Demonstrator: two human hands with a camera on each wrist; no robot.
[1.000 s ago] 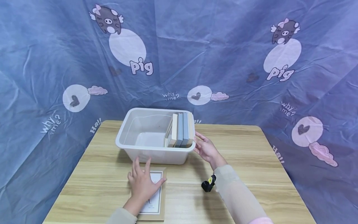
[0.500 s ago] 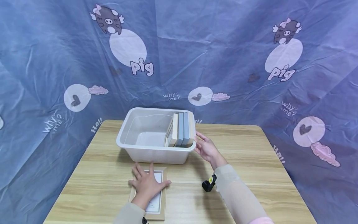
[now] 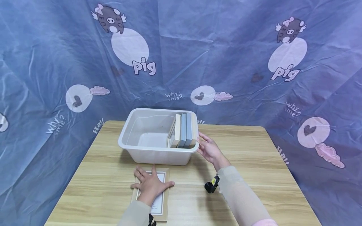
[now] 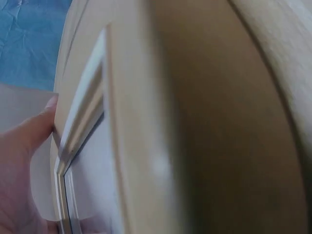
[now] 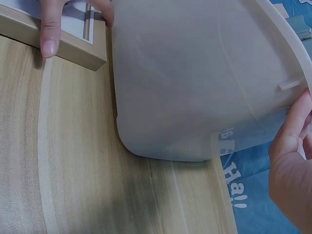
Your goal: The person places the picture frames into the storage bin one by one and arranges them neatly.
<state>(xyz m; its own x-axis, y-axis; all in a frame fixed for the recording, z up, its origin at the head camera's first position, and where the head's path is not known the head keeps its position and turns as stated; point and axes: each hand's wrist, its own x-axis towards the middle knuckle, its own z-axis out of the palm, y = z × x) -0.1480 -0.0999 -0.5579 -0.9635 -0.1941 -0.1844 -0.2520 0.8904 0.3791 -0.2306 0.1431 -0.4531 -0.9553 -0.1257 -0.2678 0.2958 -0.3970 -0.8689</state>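
A picture frame (image 3: 162, 216) with a tan border lies flat on the wooden table. My left hand (image 3: 151, 186) is spread over it, the thumb reaching past its right edge and the other fingers towards its far and left edges. In the right wrist view a finger (image 5: 50, 31) of that hand hangs over the frame's side. My right hand (image 3: 211, 152) touches the right end of a light grey plastic bin (image 3: 158, 157) at the rim. Several thin frame-like or book-like pieces (image 3: 183, 130), cream and blue-grey, stand on edge inside the bin's right end.
The wooden table (image 3: 234, 150) backs onto a blue cloth curtain (image 3: 181, 47) with printed pigs. A black device (image 3: 211, 184) is strapped at my right wrist. Bare floor of the bin shows left of the upright pieces.
My left hand has come down onto the picture frame and slid slightly right, its fingers spreading wider across it. My right hand stays at the bin's rim.
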